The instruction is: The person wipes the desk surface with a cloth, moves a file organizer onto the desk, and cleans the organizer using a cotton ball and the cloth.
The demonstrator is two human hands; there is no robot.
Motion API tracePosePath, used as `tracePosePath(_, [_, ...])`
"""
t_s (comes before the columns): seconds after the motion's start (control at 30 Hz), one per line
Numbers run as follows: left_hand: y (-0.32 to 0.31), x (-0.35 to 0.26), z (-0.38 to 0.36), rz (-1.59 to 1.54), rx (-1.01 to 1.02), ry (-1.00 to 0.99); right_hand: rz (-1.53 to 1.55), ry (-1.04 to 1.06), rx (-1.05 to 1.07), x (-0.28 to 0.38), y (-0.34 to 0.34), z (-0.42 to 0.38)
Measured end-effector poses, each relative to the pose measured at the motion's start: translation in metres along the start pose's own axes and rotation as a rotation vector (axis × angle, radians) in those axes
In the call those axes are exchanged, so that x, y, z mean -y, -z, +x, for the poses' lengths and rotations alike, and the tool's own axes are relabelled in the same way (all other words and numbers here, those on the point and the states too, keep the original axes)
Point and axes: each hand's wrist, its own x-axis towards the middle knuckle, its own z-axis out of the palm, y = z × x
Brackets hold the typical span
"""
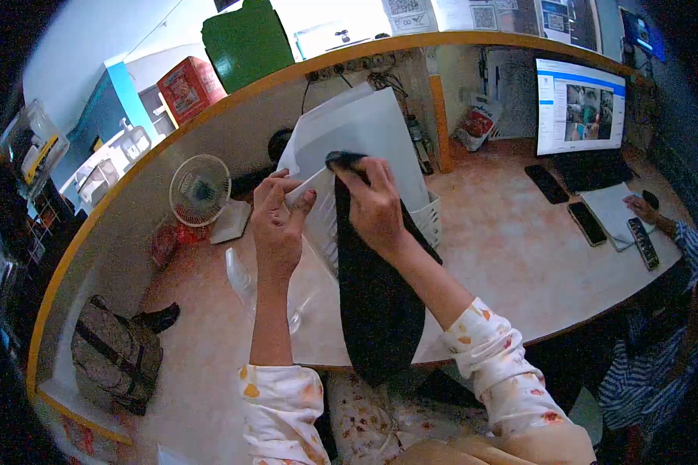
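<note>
In front of me a white perforated plastic basket [428, 220] stands on the desk, with white sheets or folders [392, 128] standing upright in it. My left hand [278, 225] is closed at the basket's near left rim, thumb and fingers pinching the white edge. A long black cloth [380, 310] hangs from my right hand [376, 205], whose fingers are closed on its bunched top above the basket. The cloth drapes over the basket's front and past the desk edge, hiding part of the basket. Clear crinkled plastic [240, 275] lies beside my left forearm.
A small fan [199, 190] stands at the back left, a grey-brown bag [116, 353] at the left. On the right are a laptop [580, 108], phones [587, 223], a remote [642, 242] and another person's hand [650, 211] by a notebook [609, 213]. A raised partition [248, 97] borders the desk.
</note>
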Motion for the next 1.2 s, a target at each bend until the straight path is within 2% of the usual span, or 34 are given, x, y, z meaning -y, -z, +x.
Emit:
tracePosePath(0.17, [-0.003,0.008,-0.002,-0.098,-0.030,0.028,-0.020,-0.213,-0.071,-0.012,0.001,-0.005])
tracePosePath(0.27, [-0.006,0.014,-0.001,-0.314,-0.080,0.033,0.023,-0.203,-0.022,0.011,0.003,-0.011])
tracePosePath(0.33, [-0.005,0.009,0.001,-0.261,-0.063,0.096,0.127,0.069,-0.003,0.021,-0.015,-0.043])
tracePosePath(0.4, [-0.001,0.005,0.002,-0.224,-0.034,0.129,0.195,0.187,0.160,0.034,-0.008,-0.047])
tracePosePath(0.5, [0.004,0.009,0.004,-0.209,0.001,0.118,0.023,0.163,-0.003,0.020,-0.005,-0.025])
tracePosePath(0.63, [0.003,0.009,0.006,-0.250,-0.006,0.185,0.042,0.108,-0.036,0.031,-0.012,-0.032])
tracePosePath(0.73, [0.004,0.008,0.007,-0.229,0.004,0.189,0.172,0.277,0.203,0.036,-0.008,-0.052])
tracePosePath(0.87, [0.007,0.006,0.005,-0.200,0.037,0.142,0.152,0.234,0.043,0.012,-0.004,-0.037])
tracePosePath(0.9, [0.008,0.006,0.005,-0.181,0.038,0.123,0.051,0.152,-0.033,0.008,0.000,-0.029])
tracePosePath(1.0, [0.008,0.004,0.004,-0.163,0.034,0.104,-0.027,0.068,-0.025,0.017,-0.001,-0.031])
tracePosePath(1.13, [0.005,0.002,0.003,-0.241,0.007,0.139,0.166,0.241,0.204,0.014,0.000,-0.045])
tracePosePath(1.17, [0.005,0.003,0.003,-0.257,-0.005,0.144,0.153,0.283,0.156,0.010,0.004,-0.037])
tracePosePath(1.2, [0.005,0.004,0.002,-0.234,0.005,0.134,0.113,0.224,0.087,0.010,0.004,-0.028])
